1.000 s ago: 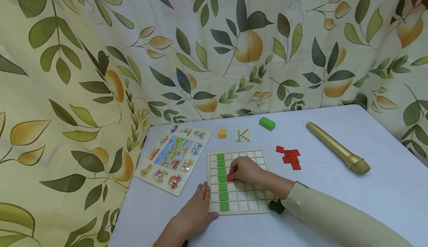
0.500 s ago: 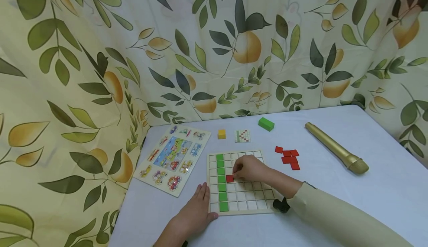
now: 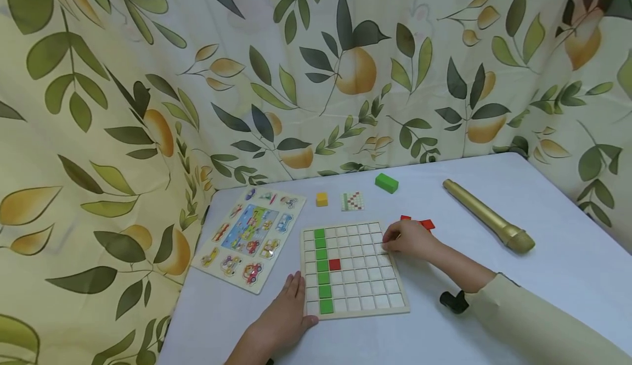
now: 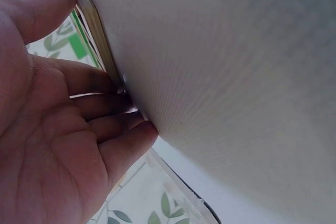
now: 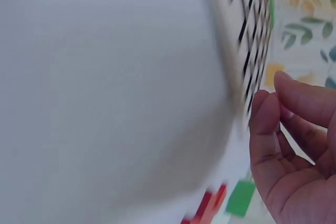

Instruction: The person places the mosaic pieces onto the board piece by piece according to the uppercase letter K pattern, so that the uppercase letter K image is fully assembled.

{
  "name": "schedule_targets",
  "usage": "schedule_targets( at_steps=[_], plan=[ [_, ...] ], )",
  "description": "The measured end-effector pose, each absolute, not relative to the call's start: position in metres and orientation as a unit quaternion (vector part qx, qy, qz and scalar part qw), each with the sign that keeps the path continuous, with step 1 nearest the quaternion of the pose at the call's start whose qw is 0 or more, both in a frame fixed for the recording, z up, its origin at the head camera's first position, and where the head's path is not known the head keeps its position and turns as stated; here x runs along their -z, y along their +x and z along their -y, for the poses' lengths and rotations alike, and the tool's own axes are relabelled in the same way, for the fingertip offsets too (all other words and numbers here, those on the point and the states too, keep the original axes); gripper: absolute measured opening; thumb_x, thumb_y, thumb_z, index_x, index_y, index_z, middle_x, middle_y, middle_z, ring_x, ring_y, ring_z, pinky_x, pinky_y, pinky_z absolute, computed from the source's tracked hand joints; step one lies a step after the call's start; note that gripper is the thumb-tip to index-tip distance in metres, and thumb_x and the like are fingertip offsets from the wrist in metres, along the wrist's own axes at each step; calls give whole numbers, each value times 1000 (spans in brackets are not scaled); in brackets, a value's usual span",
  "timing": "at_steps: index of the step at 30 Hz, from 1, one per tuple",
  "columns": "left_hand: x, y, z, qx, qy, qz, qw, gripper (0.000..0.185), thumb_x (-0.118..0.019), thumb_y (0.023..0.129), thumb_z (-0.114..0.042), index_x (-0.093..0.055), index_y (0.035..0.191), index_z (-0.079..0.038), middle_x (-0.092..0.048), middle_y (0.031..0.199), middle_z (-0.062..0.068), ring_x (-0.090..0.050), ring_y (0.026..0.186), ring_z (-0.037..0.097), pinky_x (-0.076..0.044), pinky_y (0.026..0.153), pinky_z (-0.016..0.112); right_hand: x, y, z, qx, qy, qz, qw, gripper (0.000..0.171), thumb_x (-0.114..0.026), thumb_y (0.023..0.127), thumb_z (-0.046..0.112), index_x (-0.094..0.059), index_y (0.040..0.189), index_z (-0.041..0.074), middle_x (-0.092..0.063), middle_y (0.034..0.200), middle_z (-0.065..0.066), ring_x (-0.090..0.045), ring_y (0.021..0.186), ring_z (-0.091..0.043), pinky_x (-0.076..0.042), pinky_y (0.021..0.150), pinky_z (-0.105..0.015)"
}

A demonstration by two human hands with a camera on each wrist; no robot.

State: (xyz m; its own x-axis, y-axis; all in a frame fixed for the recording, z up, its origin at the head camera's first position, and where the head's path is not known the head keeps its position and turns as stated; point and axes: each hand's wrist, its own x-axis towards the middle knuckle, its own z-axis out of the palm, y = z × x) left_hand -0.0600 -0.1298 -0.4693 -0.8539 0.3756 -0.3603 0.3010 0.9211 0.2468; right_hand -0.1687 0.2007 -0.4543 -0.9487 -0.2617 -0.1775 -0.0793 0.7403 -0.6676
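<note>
A wooden grid board (image 3: 355, 316) with white squares lies on the table. Green square tiles (image 3: 323, 278) fill its second column from the left, and one red square tile (image 3: 334, 264) sits in the square to their right, fourth row down. My left hand (image 3: 282, 316) rests against the board's left edge, fingers fairly straight, thumb at the near left corner. Over the board's right edge hovers my right hand (image 3: 408, 239), fingers loosely curled; in the right wrist view nothing shows between thumb and fingertips. Loose red tiles (image 3: 427, 224) lie just beyond it, partly hidden by the hand.
To the left lies a vehicle picture puzzle (image 3: 269, 266). Behind the board are a yellow cube (image 3: 322, 199), a small pattern card (image 3: 353, 201) and a green block (image 3: 387, 183). A gold microphone (image 3: 489, 215) lies at the right. Leaf-patterned curtains (image 3: 316, 79) enclose the table.
My right hand has let go of the red tile on the board and moved right, over the board's right edge towards the loose red tiles. The left hand stays at the board's left edge.
</note>
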Motion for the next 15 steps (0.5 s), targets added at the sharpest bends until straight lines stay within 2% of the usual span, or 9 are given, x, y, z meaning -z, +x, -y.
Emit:
schedule_targets(
  at_steps=[10, 15],
  plan=[
    [470, -58, 131, -99, 177, -958, 204, 90, -61, 95, -53, -29, 154, 7, -22, 163, 23, -16, 151, 38, -29, 117, 50, 453, -160, -256, 343, -46, -932, 105, 12, -78, 88, 14, -71, 92, 4, -64, 79, -2, -56, 74, -19, -49, 64, -32],
    [471, -59, 131, -101, 176, -957, 206, 90, -63, 94, -51, -30, 154, 6, -21, 164, 22, -16, 151, 37, -28, 117, 50, 454, -157, -274, 331, -24, -938, 97, 15, -79, 87, 16, -71, 93, 5, -63, 83, -4, -55, 80, -22, -49, 66, -31]
  ],
)
